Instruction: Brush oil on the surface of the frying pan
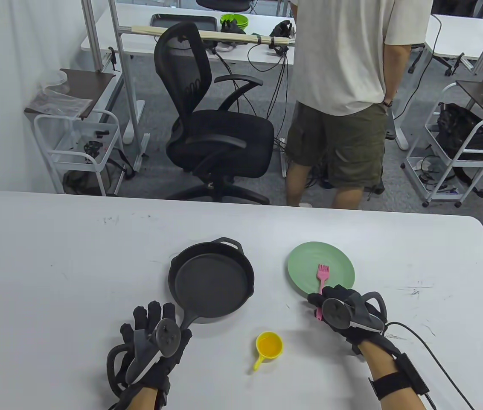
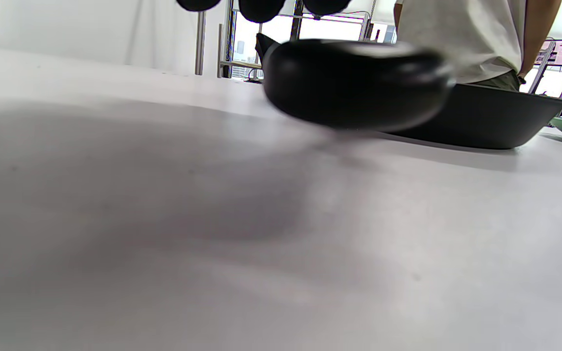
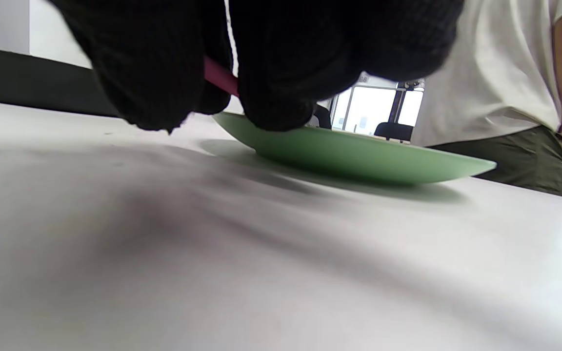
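A black frying pan (image 1: 210, 284) sits mid-table, its handle (image 1: 187, 319) pointing toward my left hand (image 1: 152, 325). That hand rests open just left of the handle, fingers spread, not gripping it. In the left wrist view the handle end (image 2: 359, 83) looms close below my fingertips (image 2: 260, 7). A pink brush (image 1: 322, 277) lies on a green plate (image 1: 305, 262), its handle over the near rim. My right hand (image 1: 324, 304) grips the brush handle; the right wrist view shows the pink handle (image 3: 218, 77) between my fingers. A small yellow cup of oil (image 1: 269, 345) stands near the front.
The white table (image 1: 53, 265) stretches wide to the left and right of the objects. Beyond its far edge a person (image 1: 344, 98) stands, with an office chair (image 1: 211, 128) beside them. A cable (image 1: 433, 358) trails from my right wrist.
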Demonstrator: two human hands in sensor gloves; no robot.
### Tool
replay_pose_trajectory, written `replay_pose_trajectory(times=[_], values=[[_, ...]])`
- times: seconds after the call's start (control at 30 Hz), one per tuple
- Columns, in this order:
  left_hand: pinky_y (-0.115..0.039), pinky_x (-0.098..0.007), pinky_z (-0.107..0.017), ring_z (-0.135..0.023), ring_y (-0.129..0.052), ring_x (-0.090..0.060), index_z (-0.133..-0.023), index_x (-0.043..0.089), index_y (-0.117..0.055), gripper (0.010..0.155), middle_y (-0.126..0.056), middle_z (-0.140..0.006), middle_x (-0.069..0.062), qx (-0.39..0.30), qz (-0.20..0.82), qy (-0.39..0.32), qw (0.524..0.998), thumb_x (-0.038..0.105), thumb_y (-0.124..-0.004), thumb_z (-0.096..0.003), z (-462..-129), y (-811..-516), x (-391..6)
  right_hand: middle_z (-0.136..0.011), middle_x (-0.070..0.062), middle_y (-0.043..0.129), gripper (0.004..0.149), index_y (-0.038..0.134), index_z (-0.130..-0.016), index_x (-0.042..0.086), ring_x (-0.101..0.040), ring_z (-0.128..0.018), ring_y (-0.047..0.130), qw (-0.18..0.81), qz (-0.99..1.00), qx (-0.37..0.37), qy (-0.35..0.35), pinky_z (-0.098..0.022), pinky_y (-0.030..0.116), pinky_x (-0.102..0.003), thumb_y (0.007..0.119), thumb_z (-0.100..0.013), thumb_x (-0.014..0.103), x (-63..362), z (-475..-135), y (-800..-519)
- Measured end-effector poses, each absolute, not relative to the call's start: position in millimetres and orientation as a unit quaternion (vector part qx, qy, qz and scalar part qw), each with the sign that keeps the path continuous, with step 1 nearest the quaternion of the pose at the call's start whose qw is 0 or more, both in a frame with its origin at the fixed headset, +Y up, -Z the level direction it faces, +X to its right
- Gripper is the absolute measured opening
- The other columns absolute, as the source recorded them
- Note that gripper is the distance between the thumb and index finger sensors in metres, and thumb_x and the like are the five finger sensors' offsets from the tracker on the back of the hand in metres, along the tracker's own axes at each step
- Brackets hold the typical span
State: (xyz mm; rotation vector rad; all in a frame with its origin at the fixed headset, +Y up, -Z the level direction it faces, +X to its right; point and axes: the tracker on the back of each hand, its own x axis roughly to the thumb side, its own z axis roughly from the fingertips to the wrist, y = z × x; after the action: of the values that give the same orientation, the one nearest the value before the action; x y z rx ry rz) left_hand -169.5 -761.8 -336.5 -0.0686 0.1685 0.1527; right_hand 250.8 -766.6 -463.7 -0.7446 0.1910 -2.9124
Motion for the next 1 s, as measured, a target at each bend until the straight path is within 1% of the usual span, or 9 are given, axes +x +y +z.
replay_pose_trajectory(times=[0.1, 0.17, 0.43, 0.57, 0.7, 0.77, 0.87, 1.0], values=[[-0.036, -0.069, -0.08, -0.121, -0.034, -0.043, -0.121, 0.033, -0.035, 0.081, -0.033, -0.132, -0.005, -0.034, 0.073, 0.084, 0.993, 0.07, -0.054, -0.0516, -336, -762, -169, -0.077, -0.007, 0.091, 0.041, 0.072, -0.089, 0.044, -0.013, -0.048, 0.088, 0.077, -0.961, -0.245, 0.105, -0.039, 0.083, -0.033, 0.082, -0.049, 0.046, 250, -463, -760], [-0.036, -0.069, -0.08, -0.121, -0.034, -0.043, -0.121, 0.033, -0.035, 0.081, -0.034, -0.132, -0.005, -0.035, 0.072, 0.083, 0.993, 0.07, -0.054, -0.0516, -336, -761, -169, -0.076, -0.006, 0.091, 0.04, 0.071, -0.089, 0.042, -0.012, -0.048, 0.088, 0.075, -0.96, -0.244, 0.115, -0.039, 0.083, -0.032, 0.08, -0.05, 0.046, 251, -463, -755], [-0.037, -0.069, -0.08, -0.121, -0.035, -0.043, -0.121, 0.033, -0.035, 0.081, -0.034, -0.132, -0.005, -0.039, 0.068, 0.085, 0.993, 0.07, -0.054, -0.0514, -336, -761, -169, -0.076, -0.006, 0.09, 0.04, 0.066, -0.091, 0.039, -0.011, -0.047, 0.088, 0.042, -0.954, -0.253, 0.158, -0.038, 0.083, -0.031, 0.074, -0.053, 0.048, 257, -452, -728], [-0.037, -0.069, -0.08, -0.12, -0.035, -0.043, -0.121, 0.032, -0.036, 0.081, -0.035, -0.132, -0.006, -0.042, 0.063, 0.085, 0.994, 0.069, -0.055, -0.0515, -335, -761, -168, -0.074, -0.006, 0.091, 0.041, 0.065, -0.094, 0.036, -0.011, -0.044, 0.089, -0.012, -0.947, -0.254, 0.196, -0.036, 0.084, -0.03, 0.072, -0.055, 0.049, 266, -437, -707], [-0.038, -0.069, -0.079, -0.12, -0.036, -0.043, -0.121, 0.032, -0.036, 0.081, -0.036, -0.132, -0.006, -0.042, 0.054, 0.081, 0.994, 0.069, -0.055, -0.0515, -335, -762, -165, -0.073, -0.007, 0.093, 0.041, 0.066, -0.094, 0.034, -0.01, -0.043, 0.09, -0.098, -0.938, -0.244, 0.225, -0.034, 0.084, -0.03, 0.071, -0.056, 0.049, 277, -419, -690], [-0.039, -0.069, -0.079, -0.12, -0.036, -0.043, -0.121, 0.032, -0.036, 0.081, -0.036, -0.131, -0.006, -0.042, 0.049, 0.077, 0.995, 0.069, -0.055, -0.0515, -334, -762, -162, -0.071, -0.007, 0.093, 0.041, 0.067, -0.093, 0.032, -0.011, -0.042, 0.09, -0.166, -0.93, -0.234, 0.231, -0.033, 0.085, -0.03, 0.07, -0.056, 0.049, 286, -410, -684], [-0.039, -0.069, -0.079, -0.12, -0.037, -0.044, -0.121, 0.031, -0.036, 0.081, -0.037, -0.131, -0.007, -0.039, 0.039, 0.069, 0.996, 0.07, -0.055, -0.0516, -334, -761, -156, -0.07, -0.008, 0.094, 0.041, 0.069, -0.093, 0.031, -0.011, -0.041, 0.091, -0.261, -0.909, -0.22, 0.238, -0.032, 0.085, -0.03, 0.07, -0.057, 0.05, 299, -397, -681], [-0.04, -0.069, -0.079, -0.12, -0.038, -0.044, -0.121, 0.031, -0.036, 0.081, -0.037, -0.132, -0.006, -0.043, 0.017, 0.065, 0.997, 0.07, -0.055, -0.0519, -338, -755, -147, -0.067, -0.009, 0.095, 0.041, 0.071, -0.093, 0.029, -0.01, -0.038, 0.091, -0.396, -0.865, -0.197, 0.237, -0.029, 0.085, -0.029, 0.07, -0.057, 0.05, 318, -381, -684]])
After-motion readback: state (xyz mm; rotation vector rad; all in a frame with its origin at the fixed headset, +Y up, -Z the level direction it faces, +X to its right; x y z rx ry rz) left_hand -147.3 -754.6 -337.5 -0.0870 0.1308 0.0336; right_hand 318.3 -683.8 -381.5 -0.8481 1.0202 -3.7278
